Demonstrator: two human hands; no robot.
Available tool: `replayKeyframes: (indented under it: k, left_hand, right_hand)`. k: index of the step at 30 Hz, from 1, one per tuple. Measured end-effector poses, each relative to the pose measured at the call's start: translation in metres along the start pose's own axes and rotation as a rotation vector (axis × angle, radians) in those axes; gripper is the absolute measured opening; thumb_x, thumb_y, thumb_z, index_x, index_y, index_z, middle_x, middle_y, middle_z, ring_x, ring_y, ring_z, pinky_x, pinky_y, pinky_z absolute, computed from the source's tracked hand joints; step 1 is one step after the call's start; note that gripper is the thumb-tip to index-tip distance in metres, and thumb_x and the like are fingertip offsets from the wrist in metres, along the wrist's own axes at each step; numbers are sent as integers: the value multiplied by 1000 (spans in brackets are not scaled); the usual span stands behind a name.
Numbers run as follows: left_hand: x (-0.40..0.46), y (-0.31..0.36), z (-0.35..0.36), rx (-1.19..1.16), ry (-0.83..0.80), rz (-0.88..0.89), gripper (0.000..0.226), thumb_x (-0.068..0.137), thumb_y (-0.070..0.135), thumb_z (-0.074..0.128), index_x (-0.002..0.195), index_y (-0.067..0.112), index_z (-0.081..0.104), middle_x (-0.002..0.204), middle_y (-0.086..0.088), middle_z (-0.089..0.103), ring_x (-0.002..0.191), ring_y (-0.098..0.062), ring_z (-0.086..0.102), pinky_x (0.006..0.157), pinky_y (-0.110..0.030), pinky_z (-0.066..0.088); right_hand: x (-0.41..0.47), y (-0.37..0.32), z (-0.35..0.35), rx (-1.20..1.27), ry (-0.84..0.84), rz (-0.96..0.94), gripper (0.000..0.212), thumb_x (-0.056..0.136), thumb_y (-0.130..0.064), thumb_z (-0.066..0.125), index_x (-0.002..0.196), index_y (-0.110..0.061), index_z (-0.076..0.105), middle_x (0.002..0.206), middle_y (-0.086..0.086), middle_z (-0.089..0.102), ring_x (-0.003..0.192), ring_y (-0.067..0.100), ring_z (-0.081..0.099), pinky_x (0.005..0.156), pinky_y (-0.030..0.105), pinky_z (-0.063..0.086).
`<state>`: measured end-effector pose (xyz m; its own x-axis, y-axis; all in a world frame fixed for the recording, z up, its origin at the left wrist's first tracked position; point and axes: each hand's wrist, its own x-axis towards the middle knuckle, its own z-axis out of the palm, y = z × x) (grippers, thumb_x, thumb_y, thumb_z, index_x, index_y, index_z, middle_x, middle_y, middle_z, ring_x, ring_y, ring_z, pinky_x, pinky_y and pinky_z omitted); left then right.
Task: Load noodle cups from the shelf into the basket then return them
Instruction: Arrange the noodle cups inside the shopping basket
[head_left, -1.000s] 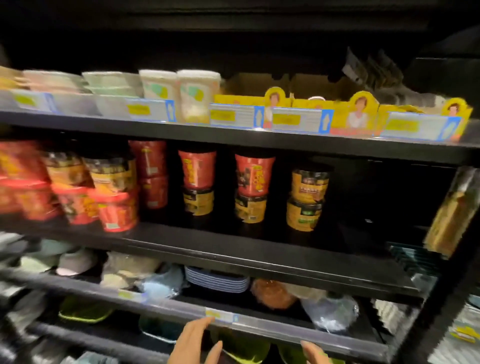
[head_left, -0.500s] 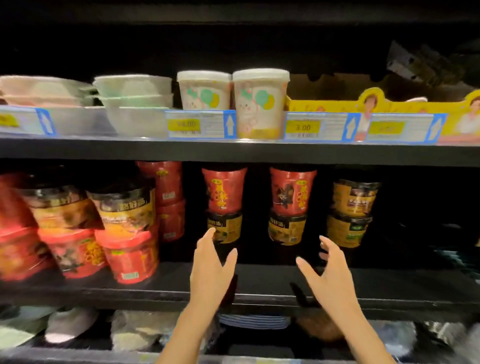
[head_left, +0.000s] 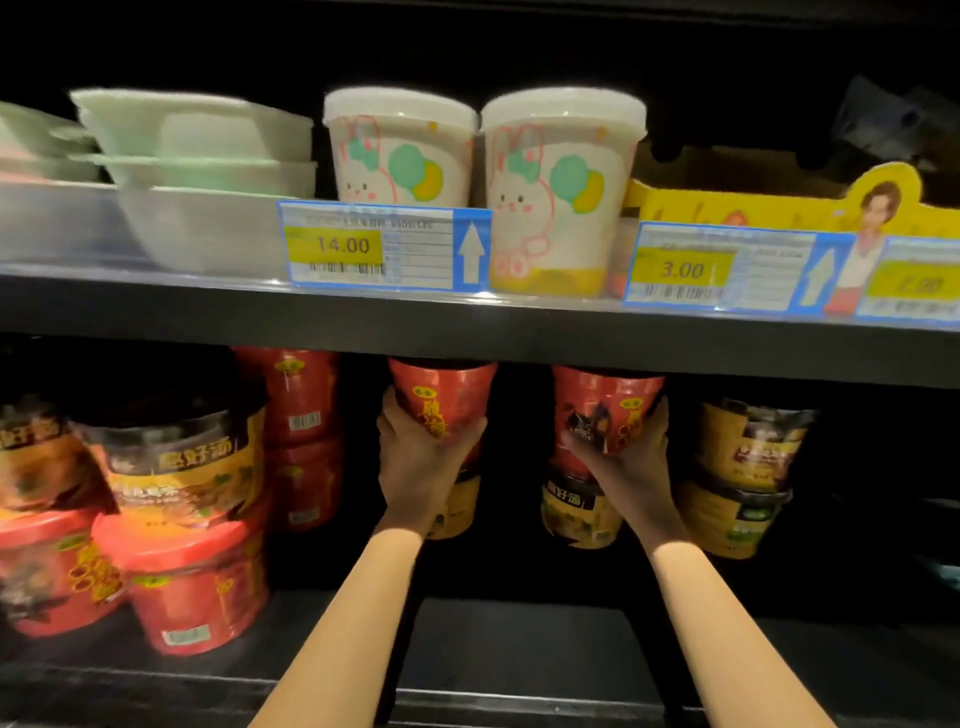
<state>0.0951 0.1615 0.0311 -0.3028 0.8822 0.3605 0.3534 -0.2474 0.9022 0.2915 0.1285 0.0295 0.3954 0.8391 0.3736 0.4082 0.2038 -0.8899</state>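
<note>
Left hand (head_left: 415, 457) curled round one red noodle cup (head_left: 441, 400), right hand (head_left: 631, 457) round another red cup (head_left: 597, 405) — both grips closed on cups stacked atop yellow cups (head_left: 571, 514) on the dark shelf (head_left: 519, 639).

two bunny cups (head_left: 400, 156), two hands (head_left: 415, 457)

Dim aisle, forearms brightly lit, edges motion-blurred, wide-angle bending at borders.
</note>
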Motion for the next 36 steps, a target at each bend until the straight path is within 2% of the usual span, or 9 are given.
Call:
replayKeyframes:
  k: [7,13,20,22,26,28,30,33,36]
  left_hand:
    - [21,-1,1,36,-19,-30,120,57,52,81,145,21,6,143,-9,34,128,-32,40,102,-48,37]
    - [17,7,-4,30,45,-54,112,63,49,79,146,19,10,140,-10,41,124,-32,45,97,-43,38]
    - [-10,16,-32,-176,17,-34,103,67,34,81,145,20,16,131,-4,50,117,-25,51,92,-32,39]
    - [-25,17,-45,-164,8,-54,103,64,35,82,144,19,19,129,-7,52,115,-27,53,94,-34,42]
    - [-75,7,-90,-161,-26,-25,97,53,47,80,132,19,33,105,6,56,93,-13,56,80,-27,42]
    - [-107,-2,-118,-201,-54,-31,99,42,61,71,127,29,33,107,16,54,95,-3,55,78,-21,41]
    - [-138,-16,-147,-218,-36,-73,99,37,64,66,125,33,33,110,20,53,97,2,54,78,-20,41]
    - [-186,-47,-191,-198,50,-184,104,31,63,66,125,33,34,108,15,56,96,-7,56,84,-28,40]
    - [-237,-80,-233,-170,163,-310,104,27,60,69,121,28,40,109,4,59,97,-16,58,89,-35,42]
  right_hand:
    - [23,8,6,3,34,-11,129,58,-41,85,150,-19,-3,149,12,30,134,32,36,108,50,34]
    - [31,8,-5,7,73,9,110,66,-40,81,148,-19,11,143,8,43,128,32,45,103,42,35]
    - [-3,-16,-15,271,18,-4,99,69,-36,79,146,-28,18,134,-3,48,121,22,49,105,40,36]
    - [-25,-26,-15,337,2,15,96,70,-29,81,145,-25,22,128,-5,49,109,22,56,98,38,41]
    - [-85,-25,-12,459,-96,70,81,55,-32,83,126,-15,47,106,1,66,99,23,64,80,30,48]
    - [-118,-24,-9,511,-167,79,79,51,-36,79,121,-16,47,105,-1,65,97,12,64,77,24,46]
    - [-152,-25,-1,563,-235,90,90,42,-45,80,122,-23,46,108,-8,65,93,1,64,81,23,47]
    - [-209,-27,18,586,-306,177,109,15,-55,87,114,-28,49,105,-10,67,85,-3,66,73,17,53]
    - [-269,-34,41,660,-407,276,114,-2,-56,86,103,-24,51,82,-12,73,69,-3,67,57,10,50]
